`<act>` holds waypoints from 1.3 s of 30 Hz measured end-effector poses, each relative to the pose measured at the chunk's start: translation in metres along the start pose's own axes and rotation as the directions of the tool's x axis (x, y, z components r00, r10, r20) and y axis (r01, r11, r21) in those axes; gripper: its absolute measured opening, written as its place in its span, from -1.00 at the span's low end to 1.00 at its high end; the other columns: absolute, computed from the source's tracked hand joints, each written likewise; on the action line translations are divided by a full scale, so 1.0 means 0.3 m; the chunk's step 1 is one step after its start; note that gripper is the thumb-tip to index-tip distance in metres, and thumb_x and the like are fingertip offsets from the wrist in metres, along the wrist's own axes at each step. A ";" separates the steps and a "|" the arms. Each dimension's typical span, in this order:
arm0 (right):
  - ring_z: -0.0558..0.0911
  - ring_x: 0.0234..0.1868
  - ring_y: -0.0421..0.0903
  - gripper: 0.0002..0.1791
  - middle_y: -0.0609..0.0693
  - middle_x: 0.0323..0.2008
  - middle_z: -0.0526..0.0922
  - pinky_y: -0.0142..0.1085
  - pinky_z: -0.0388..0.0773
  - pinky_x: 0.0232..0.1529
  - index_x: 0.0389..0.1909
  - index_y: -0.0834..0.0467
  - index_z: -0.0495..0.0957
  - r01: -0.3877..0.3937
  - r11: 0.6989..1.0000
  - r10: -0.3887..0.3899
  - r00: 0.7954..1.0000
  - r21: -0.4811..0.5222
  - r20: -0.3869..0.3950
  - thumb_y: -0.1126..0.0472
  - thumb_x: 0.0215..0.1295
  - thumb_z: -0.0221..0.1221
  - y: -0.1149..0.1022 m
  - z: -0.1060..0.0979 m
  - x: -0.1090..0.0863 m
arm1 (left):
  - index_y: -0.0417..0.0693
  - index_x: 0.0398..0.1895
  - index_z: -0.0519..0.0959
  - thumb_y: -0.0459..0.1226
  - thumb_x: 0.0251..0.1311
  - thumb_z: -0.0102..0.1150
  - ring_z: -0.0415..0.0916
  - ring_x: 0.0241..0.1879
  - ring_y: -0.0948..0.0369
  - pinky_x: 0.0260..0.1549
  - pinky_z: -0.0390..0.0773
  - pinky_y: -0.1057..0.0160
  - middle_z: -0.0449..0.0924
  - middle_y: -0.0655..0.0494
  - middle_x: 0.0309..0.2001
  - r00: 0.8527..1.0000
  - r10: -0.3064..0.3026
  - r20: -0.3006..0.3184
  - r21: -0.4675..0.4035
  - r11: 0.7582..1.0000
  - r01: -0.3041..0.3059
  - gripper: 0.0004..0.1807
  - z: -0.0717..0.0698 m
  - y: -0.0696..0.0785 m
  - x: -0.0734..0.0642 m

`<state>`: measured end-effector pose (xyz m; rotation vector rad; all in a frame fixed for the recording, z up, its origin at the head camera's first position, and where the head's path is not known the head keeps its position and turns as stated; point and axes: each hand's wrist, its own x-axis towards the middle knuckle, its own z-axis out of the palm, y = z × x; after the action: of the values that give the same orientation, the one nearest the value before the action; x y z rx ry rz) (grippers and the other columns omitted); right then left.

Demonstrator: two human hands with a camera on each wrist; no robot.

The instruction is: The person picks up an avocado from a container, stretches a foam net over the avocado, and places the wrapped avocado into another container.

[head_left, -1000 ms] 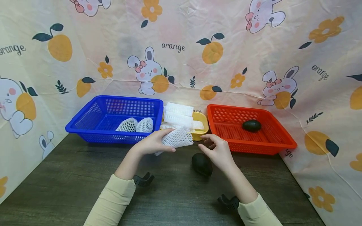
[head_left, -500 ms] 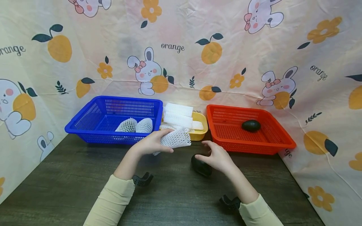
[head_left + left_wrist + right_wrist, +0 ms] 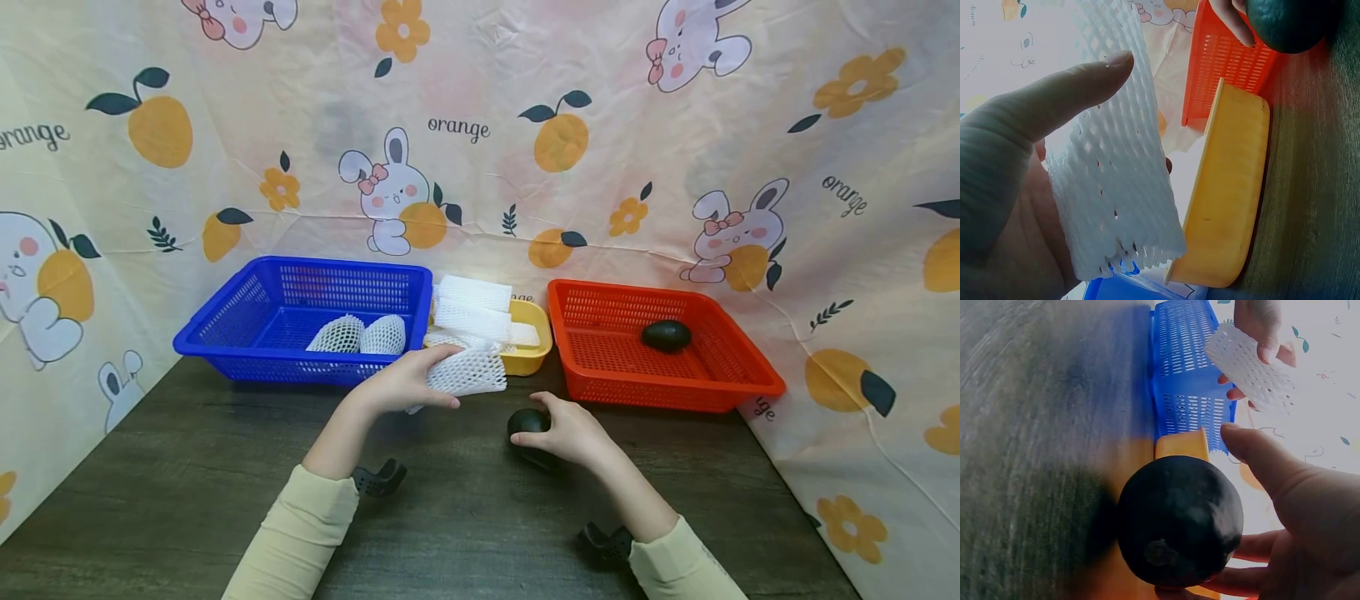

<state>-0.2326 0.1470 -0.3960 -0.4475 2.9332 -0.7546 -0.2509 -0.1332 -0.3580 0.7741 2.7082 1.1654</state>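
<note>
Blue basket (image 3: 270,367) stands far left, two net-wrapped fruits (image 3: 384,335) at its right end. Left hand (image 3: 401,383) pinches a white foam sleeve (image 3: 471,371) before the yellow tub (image 3: 527,363) of more sleeves (image 3: 474,310). Nearer and rightward, a dark avocado (image 3: 529,420) lies on the table (image 3: 450,525); the right hand (image 3: 573,430) curves widely around it, thumb clear, finger contact unclear. Red basket (image 3: 660,395), far right, holds another avocado (image 3: 666,336).

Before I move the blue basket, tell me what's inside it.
Inside the blue basket, toward its right end, are two white foam nets. Something dark shows through the left net's mesh. The front wall hides their lower edges; netting mostly covers their contents.
</note>
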 end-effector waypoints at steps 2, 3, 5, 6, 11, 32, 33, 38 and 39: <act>0.55 0.00 0.09 -0.14 0.10 0.03 0.59 0.02 0.45 -0.02 0.22 0.15 0.44 -0.001 1.000 0.001 1.000 -0.004 0.006 -0.24 -0.06 0.38 0.001 0.004 -0.001 | 0.04 0.36 0.32 -0.11 -0.01 0.44 0.41 0.01 0.12 -0.02 0.44 0.02 0.45 0.07 0.16 1.000 0.000 0.001 0.005 1.000 0.000 -0.19 0.001 -0.001 0.001; 0.54 0.01 0.09 -0.15 0.10 0.04 0.58 0.02 0.45 -0.02 0.22 0.15 0.44 -0.003 1.000 0.003 1.000 -0.005 0.008 -0.23 -0.06 0.39 0.002 0.006 -0.001 | 0.05 0.36 0.32 -0.11 -0.01 0.44 0.41 0.01 0.11 -0.02 0.44 0.02 0.45 0.07 0.16 1.000 0.002 0.002 0.005 1.000 -0.002 -0.18 0.002 -0.001 0.001; 0.54 0.01 0.10 -0.16 0.10 0.05 0.58 0.02 0.45 -0.02 0.22 0.16 0.45 -0.005 1.000 0.005 1.000 -0.005 0.014 -0.21 -0.05 0.39 0.004 0.010 0.001 | 0.04 0.37 0.31 -0.11 -0.01 0.44 0.41 0.01 0.11 -0.01 0.43 0.02 0.45 0.06 0.17 1.000 0.003 0.003 0.006 1.000 -0.003 -0.18 0.002 0.000 0.000; 0.54 0.01 0.09 -0.17 0.10 0.04 0.58 0.02 0.45 -0.03 0.22 0.16 0.45 -0.008 1.000 0.008 1.000 -0.004 0.019 -0.20 -0.04 0.39 0.005 0.011 0.003 | 0.04 0.37 0.31 -0.11 -0.01 0.44 0.40 0.01 0.11 -0.01 0.43 0.02 0.45 0.06 0.17 1.000 0.001 0.004 0.005 1.000 -0.002 -0.17 0.003 0.001 0.000; 0.54 -0.02 0.08 -0.22 0.09 0.02 0.58 0.02 0.46 -0.05 0.19 0.16 0.46 -0.010 1.000 0.010 0.999 -0.006 0.034 -0.17 -0.02 0.39 0.007 0.013 0.009 | 0.06 0.38 0.30 -0.10 -0.01 0.44 0.41 -0.01 0.11 -0.02 0.43 0.02 0.46 0.05 0.16 1.000 -0.014 0.003 0.009 1.000 0.014 -0.16 0.002 0.002 0.000; 0.54 -0.09 0.00 -0.26 0.05 0.03 0.57 -0.04 0.48 -0.11 0.22 0.10 0.44 0.012 0.994 -0.010 1.000 0.105 -0.015 -0.07 0.00 0.39 -0.008 -0.043 -0.003 | 0.04 0.39 0.28 -0.10 0.00 0.44 0.42 -0.02 0.10 -0.03 0.44 0.03 0.47 0.03 0.13 1.000 -0.029 0.012 0.012 1.000 0.029 -0.15 0.001 0.007 -0.003; 0.53 -0.08 0.00 -0.27 0.05 0.03 0.57 -0.04 0.48 -0.10 0.22 0.08 0.44 0.017 0.994 -0.015 1.000 0.111 -0.026 -0.07 0.01 0.39 -0.009 -0.050 -0.005 | 0.04 0.39 0.28 -0.10 0.00 0.44 0.42 -0.02 0.10 -0.03 0.44 0.03 0.47 0.03 0.14 1.000 -0.028 0.013 0.013 1.000 0.028 -0.15 0.001 0.008 -0.003; 0.51 0.01 0.05 -0.27 0.05 0.12 0.52 0.02 0.44 -0.03 0.25 0.03 0.41 0.060 0.988 -0.047 0.995 0.143 -0.090 -0.06 0.03 0.38 -0.015 -0.083 -0.016 | 0.04 0.38 0.29 -0.10 0.00 0.44 0.42 -0.02 0.12 -0.03 0.44 0.04 0.47 0.05 0.14 1.000 -0.016 0.018 0.011 1.000 0.016 -0.16 0.004 0.006 -0.003; 0.50 0.03 0.06 -0.26 0.05 0.14 0.51 0.03 0.43 -0.01 0.27 0.03 0.40 0.067 0.986 -0.052 0.993 0.152 -0.102 -0.05 0.04 0.38 -0.015 -0.088 -0.017 | 0.04 0.38 0.29 -0.10 0.00 0.44 0.43 -0.03 0.12 -0.03 0.44 0.05 0.48 0.06 0.13 1.000 -0.013 0.020 0.009 1.000 0.013 -0.17 0.005 0.005 -0.002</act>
<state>-0.2305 0.1568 -0.3706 -0.5004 2.9317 -1.0321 -0.2492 -0.1317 -0.3579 0.7635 2.7003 1.1376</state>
